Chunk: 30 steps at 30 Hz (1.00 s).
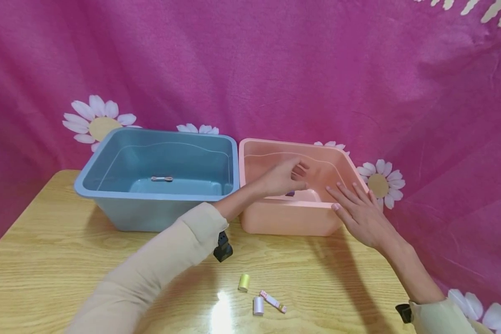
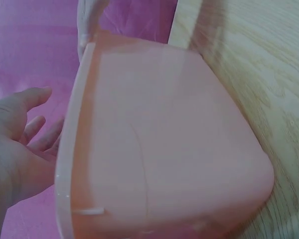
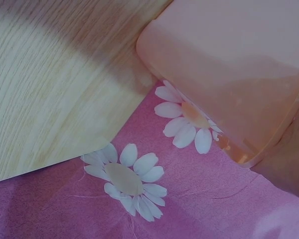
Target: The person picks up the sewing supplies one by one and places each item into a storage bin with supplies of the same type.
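My left hand reaches over the pink bin, its fingers relaxed and apart with nothing between them. In the left wrist view the same hand shows beside the bin's rim, some fingertips hidden behind it. A small dark purple object lies inside the bin below this hand, mostly covered from view. My right hand is spread with straight fingers at the bin's front right corner, fingertips over the rim. Only a part of the right hand appears in the right wrist view, next to the rim.
Left of the pink bin stands a blue bin with a small banded bundle inside. Near the front of the wooden table lie a yellow spool, a pale lilac spool and a patterned strip. A flowered magenta cloth hangs behind.
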Each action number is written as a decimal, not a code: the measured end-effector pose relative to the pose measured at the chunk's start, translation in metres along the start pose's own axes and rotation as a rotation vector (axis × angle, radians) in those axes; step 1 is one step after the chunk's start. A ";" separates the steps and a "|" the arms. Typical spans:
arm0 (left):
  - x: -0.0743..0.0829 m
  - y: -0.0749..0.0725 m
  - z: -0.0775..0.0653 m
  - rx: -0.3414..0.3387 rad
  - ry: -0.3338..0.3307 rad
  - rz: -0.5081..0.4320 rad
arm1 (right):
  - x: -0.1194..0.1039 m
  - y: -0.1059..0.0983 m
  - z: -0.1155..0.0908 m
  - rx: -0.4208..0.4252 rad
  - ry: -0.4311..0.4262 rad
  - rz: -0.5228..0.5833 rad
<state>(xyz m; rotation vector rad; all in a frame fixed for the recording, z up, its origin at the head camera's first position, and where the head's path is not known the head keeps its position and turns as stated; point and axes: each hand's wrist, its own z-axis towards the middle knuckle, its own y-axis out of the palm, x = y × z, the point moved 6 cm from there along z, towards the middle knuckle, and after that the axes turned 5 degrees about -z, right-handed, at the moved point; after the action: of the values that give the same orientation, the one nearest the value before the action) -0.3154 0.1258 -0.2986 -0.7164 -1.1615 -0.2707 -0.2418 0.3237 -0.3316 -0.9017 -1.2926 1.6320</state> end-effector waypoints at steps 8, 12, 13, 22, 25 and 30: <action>0.018 0.004 -0.017 -0.030 0.094 -0.039 | 0.001 0.001 0.000 0.002 0.000 0.001; 0.030 0.006 -0.032 -0.072 0.146 -0.074 | 0.001 0.001 0.000 0.007 0.002 0.001; 0.032 0.006 -0.037 -0.083 0.154 -0.083 | 0.001 0.001 0.000 0.007 0.003 0.001; 0.046 0.011 -0.072 -0.139 0.196 -0.053 | 0.001 0.000 0.000 0.005 0.002 -0.002; 0.046 0.013 -0.082 -0.145 0.192 -0.045 | 0.001 0.000 0.000 0.000 0.003 -0.002; 0.044 0.013 -0.097 -0.146 0.157 -0.055 | 0.001 0.000 0.000 0.000 0.005 -0.003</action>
<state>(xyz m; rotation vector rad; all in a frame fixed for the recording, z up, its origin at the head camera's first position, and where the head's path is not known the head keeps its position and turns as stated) -0.2195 0.0802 -0.2840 -0.7773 -1.0200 -0.4537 -0.2424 0.3247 -0.3319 -0.9032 -1.2899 1.6266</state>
